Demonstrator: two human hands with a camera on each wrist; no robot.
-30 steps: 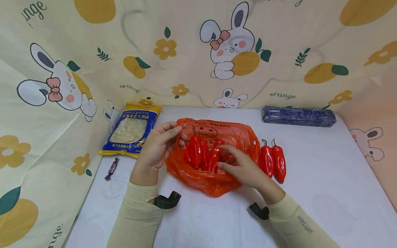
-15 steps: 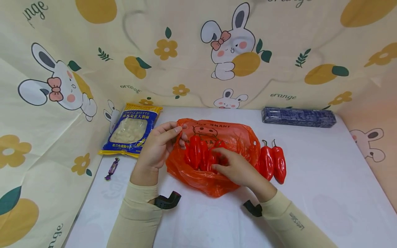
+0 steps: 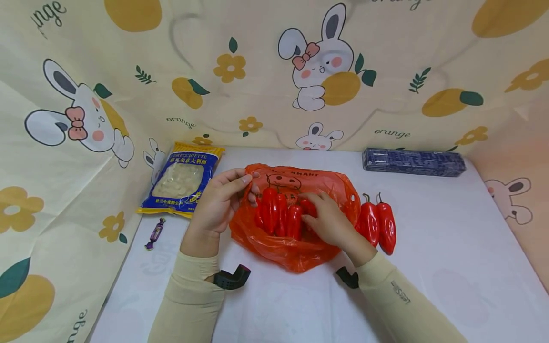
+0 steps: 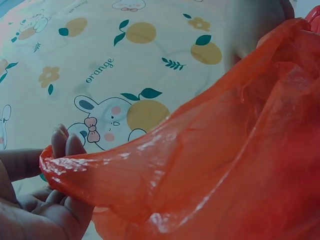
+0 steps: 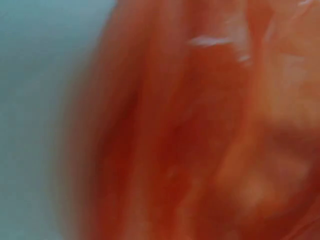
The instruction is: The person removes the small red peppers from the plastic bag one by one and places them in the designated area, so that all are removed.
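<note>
A red plastic bag lies mouth-up at the middle of the table, its printed back wall raised. My left hand pinches the bag's left edge, and the left wrist view shows the film stretched from its fingers. Several glossy red chili peppers stand side by side inside. My right hand reaches into the bag from the right, its thumb and fingers bent around a red chili pepper partly hidden by them. The right wrist view is a blur of red film.
Two more red chili peppers lie just right of the bag. A blue and yellow pasta packet lies at the back left, with a purple wrapped candy before it. A long dark blue box stands along the back right.
My right hand has moved left and deeper into the bag, shifted a chili pepper leftward and let it go, then moved to the one beside it. The left hand stays still.
</note>
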